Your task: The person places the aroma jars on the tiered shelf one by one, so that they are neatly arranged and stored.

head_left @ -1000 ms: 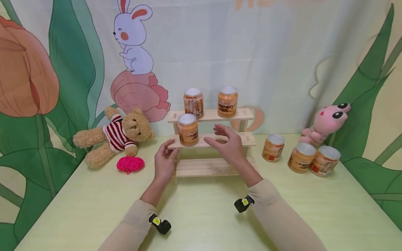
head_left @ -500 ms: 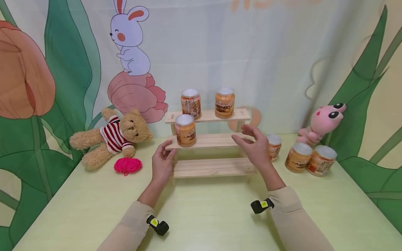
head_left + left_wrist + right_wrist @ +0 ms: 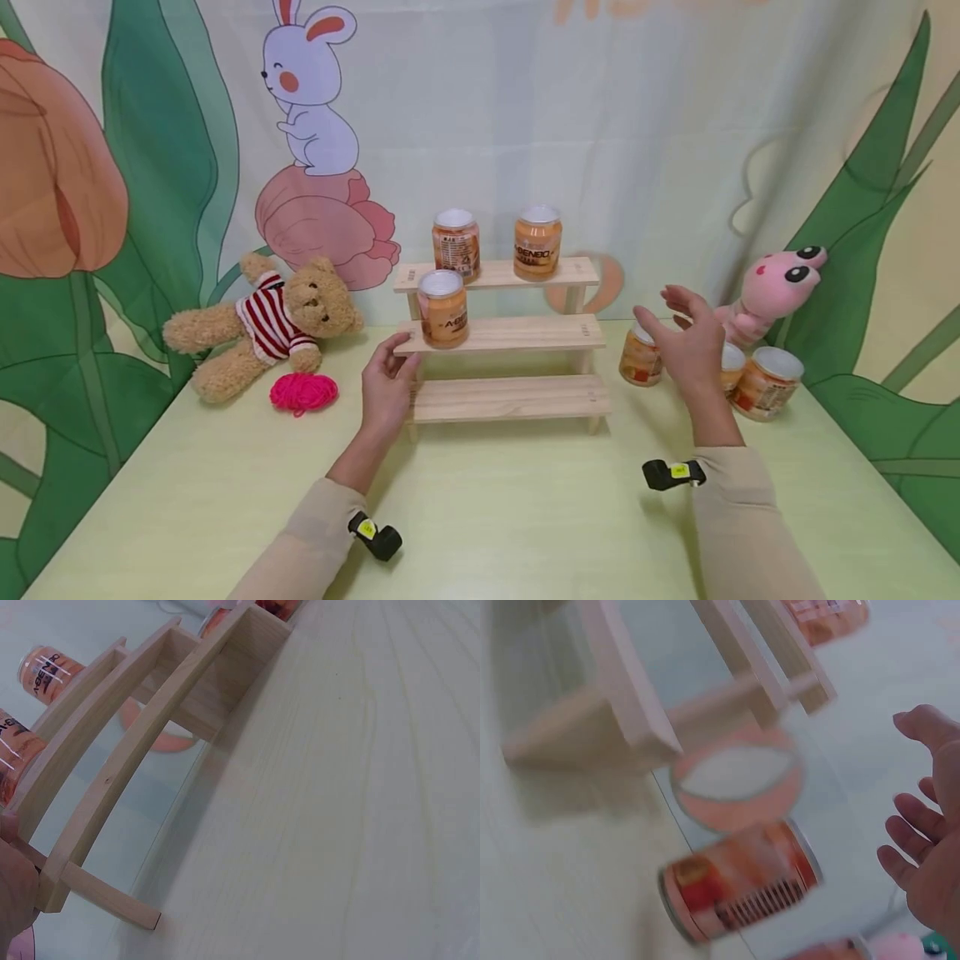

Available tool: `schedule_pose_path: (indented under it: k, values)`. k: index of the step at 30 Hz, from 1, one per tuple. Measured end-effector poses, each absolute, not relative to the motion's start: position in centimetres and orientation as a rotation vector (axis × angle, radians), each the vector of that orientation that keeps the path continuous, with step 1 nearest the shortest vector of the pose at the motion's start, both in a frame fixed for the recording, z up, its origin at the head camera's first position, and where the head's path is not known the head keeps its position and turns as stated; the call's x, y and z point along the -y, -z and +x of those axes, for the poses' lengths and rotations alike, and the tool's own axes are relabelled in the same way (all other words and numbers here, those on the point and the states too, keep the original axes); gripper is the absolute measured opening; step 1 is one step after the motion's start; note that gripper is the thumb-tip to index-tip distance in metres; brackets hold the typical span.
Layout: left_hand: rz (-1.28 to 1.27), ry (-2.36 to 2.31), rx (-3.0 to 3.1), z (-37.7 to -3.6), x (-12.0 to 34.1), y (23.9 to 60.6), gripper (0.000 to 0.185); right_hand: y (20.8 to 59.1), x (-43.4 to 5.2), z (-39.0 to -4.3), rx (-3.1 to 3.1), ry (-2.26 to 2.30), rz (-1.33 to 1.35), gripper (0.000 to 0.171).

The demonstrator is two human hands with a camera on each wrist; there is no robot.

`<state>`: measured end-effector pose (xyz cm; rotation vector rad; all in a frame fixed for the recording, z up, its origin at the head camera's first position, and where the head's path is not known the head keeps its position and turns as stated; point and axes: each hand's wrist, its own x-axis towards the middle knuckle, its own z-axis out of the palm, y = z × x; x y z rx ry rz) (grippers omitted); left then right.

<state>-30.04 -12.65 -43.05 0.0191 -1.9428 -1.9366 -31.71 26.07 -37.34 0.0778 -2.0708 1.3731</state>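
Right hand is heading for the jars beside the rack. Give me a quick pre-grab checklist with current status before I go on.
1. Right hand open, holding nothing: ok.
2. Nearest jar upright on the table, apart from the fingers: ok.
3. Left hand at the wooden rack, its middle shelf's left end: ok; firm grip cannot tell.
4. Free space on the middle shelf right of its jar: ok.
5. Jars behind the right hand clear of the grab: cannot tell, partly hidden.

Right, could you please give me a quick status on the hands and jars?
Left hand touching rack. Right hand open above table jars. Nothing between.
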Motion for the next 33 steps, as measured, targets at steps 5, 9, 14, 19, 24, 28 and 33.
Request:
schedule_pose_path:
  k: [5,9,14,19,24,28,33]
  values:
    - [0.027,1.937,1.951,-29.9,12.7,42.9,0.035,37.4,-29.8,-31.2,2.136,-1.278,-0.09,0.058]
    - [0.033,1.928,1.948,-29.9,12.7,42.9,0.034,37.4,-32.4,-30.7,2.177,-1.252,-0.273,0.06]
    - [0.019,1.926,1.938,-29.9,12.6,42.8,0.035,37.7,-34.9,-29.8,2.125,-1.321,-0.369,0.063]
    - [0.029,1.932,1.939,-30.0,12.5,42.9,0.034,38.7,-37.4,-29.3,2.104,-1.336,-0.384,0.064]
    - [0.023,1.942,1.933,-30.0,12.6,42.8,0.035,40.0,-39.5,-29.1,2.134,-1.329,-0.505,0.061]
    - [0.008,1.937,1.94,-30.0,12.6,42.7,0.036,40.8,-40.4,-29.1,2.212,-1.358,-0.586,0.07]
    - [0.016,1.937,1.945,-30.0,12.6,42.8,0.036,41.8,-41.1,-29.0,2.333,-1.318,-0.555,0.073]
